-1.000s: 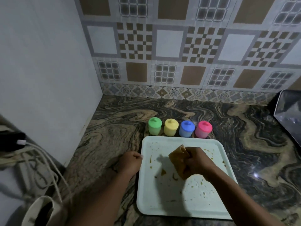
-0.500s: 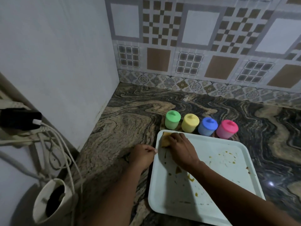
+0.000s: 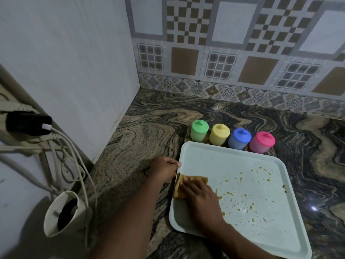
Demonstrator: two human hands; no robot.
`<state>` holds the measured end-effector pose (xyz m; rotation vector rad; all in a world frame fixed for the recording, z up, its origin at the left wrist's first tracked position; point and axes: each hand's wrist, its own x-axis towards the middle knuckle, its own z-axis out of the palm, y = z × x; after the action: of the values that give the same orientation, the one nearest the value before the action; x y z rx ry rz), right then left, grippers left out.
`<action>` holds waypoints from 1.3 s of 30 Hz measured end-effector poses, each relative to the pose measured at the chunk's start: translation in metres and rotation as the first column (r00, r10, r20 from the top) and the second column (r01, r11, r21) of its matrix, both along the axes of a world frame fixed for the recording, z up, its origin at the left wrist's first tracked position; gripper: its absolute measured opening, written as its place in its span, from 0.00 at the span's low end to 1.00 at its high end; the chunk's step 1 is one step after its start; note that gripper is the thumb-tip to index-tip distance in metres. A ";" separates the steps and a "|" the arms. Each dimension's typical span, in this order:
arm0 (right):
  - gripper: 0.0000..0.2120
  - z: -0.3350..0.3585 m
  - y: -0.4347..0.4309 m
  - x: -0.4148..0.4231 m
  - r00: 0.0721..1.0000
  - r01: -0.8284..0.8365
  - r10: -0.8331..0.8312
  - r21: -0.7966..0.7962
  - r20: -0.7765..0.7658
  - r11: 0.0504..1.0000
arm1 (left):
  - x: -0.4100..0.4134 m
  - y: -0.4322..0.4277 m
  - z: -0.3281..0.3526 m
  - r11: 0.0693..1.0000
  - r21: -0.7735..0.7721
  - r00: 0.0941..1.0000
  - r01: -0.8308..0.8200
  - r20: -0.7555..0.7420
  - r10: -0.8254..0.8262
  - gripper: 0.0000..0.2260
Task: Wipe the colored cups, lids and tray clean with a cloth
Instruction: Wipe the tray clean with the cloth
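A white tray (image 3: 214, 156) lies on the marbled counter, with yellow-brown smears across its middle and right. My right hand (image 3: 201, 197) presses a tan cloth (image 3: 179, 186) flat on the tray's left side. My left hand (image 3: 165, 169) grips the tray's left rim, thumb on the edge. Behind the tray stand a green cup (image 3: 199, 130), a yellow cup (image 3: 219, 134), a blue cup (image 3: 239, 138) and a pink cup (image 3: 262, 142), in a row, each with its lid on.
A white panel (image 3: 65, 71) walls off the left, and a tiled wall (image 3: 233, 53) closes the back. At lower left, a black plug (image 3: 26, 123) with white cables (image 3: 74, 165) hangs over an off-white cup (image 3: 61, 214). Bare counter (image 3: 308, 146) lies to the right.
My right hand has drawn the cloth from the tray's far left corner down along its left side. My left hand stays on the rim. The view has tilted closer.
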<state>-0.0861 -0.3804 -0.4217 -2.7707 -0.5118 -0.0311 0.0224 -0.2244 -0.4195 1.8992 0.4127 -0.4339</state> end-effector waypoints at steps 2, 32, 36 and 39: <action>0.23 0.001 -0.001 -0.023 0.995 -0.088 0.089 0.005 -0.049 0.996 | -0.001 0.000 0.001 1.000 0.003 1.000 -0.006 -0.008 0.006 0.05; 0.20 0.011 -0.021 -0.015 0.993 0.103 -0.106 -0.051 -0.060 0.993 | -0.002 -0.007 -0.009 0.993 0.104 0.996 -0.063 0.065 0.057 0.07; 0.25 0.007 -0.023 -0.073 0.991 -0.029 0.025 -0.024 -0.132 0.999 | -0.003 -0.007 -0.009 0.993 0.101 0.996 -0.066 0.068 0.059 0.07; 0.27 0.021 -0.033 -0.085 0.979 -0.005 -0.003 -0.035 -0.202 0.999 | -0.003 -0.008 -0.009 0.991 0.118 0.995 -0.066 0.082 0.056 0.07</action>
<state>-0.1710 -0.4133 -0.4009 -2.7667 -0.4642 0.2598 0.0195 -0.2324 -0.4280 2.0079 0.4525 -0.2986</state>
